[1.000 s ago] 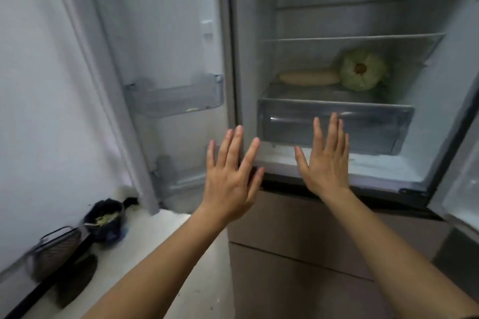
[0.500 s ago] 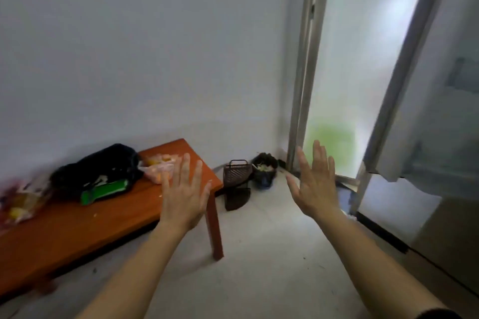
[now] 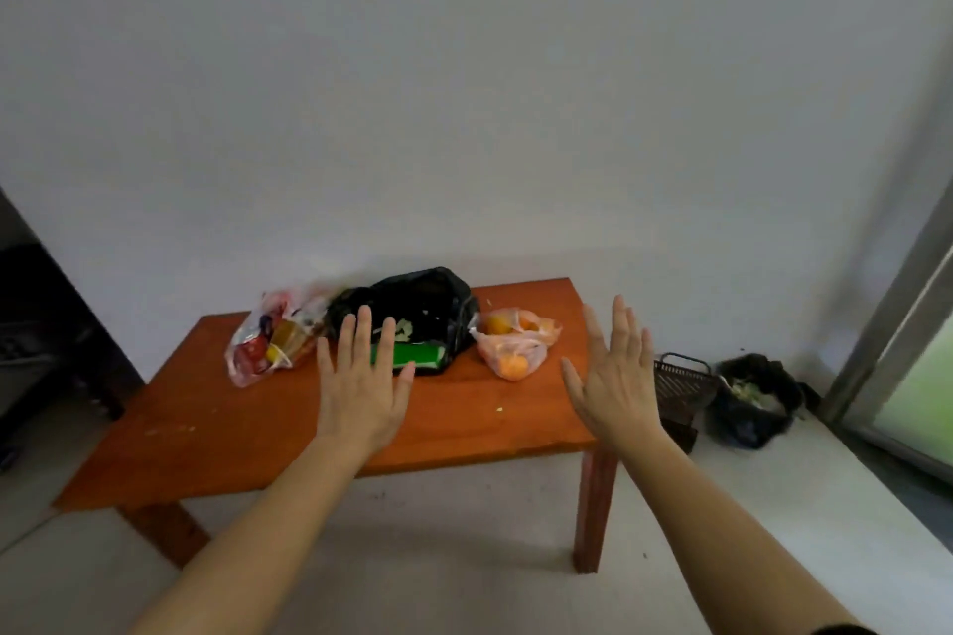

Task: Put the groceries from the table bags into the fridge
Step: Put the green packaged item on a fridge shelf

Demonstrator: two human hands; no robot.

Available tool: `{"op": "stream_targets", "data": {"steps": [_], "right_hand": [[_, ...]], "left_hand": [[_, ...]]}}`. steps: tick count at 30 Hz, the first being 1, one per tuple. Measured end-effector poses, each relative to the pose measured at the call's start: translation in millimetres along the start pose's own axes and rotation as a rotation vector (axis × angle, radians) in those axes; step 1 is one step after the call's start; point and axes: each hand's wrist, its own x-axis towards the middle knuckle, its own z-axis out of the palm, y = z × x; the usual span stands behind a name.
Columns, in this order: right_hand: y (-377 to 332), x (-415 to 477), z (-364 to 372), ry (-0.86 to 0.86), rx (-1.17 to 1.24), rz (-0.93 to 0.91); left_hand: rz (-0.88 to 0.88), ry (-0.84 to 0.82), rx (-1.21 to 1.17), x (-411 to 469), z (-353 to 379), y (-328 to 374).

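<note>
Worktop (image 3: 216,433): I'm seeing it standing against a white wall.
Bags: the black bag (image 3: 428,299) is sitting between the red-printed bag (image 3: 263,346) and the bag of oranges (image 3: 515,348).
Left hand (image 3: 361,392): I'm holding it spread, gripping nothing.
Right hand (image 3: 613,376): likewise spread, empty.

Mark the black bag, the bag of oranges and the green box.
black bag (image 3: 433,295), head view, crumpled upper part.
bag of oranges (image 3: 515,344), head view, plastic at its middle.
green box (image 3: 420,355), head view, its long side.
</note>
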Motion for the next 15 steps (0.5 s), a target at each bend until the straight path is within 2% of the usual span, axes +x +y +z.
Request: {"op": "stream_targets", "data": {"steps": [6,15], "right_hand": [[-35.4,126.4,39.7,-0.025,0.087,-0.129],[-112.6,209.7,147.0,-0.283,0.168,-0.291]], "left_hand": [[-0.049,0.009,0.020,94.2,14.6,-24.6],[-0.130,-0.199,0.049,161.8,113.0,-85.5]]}}
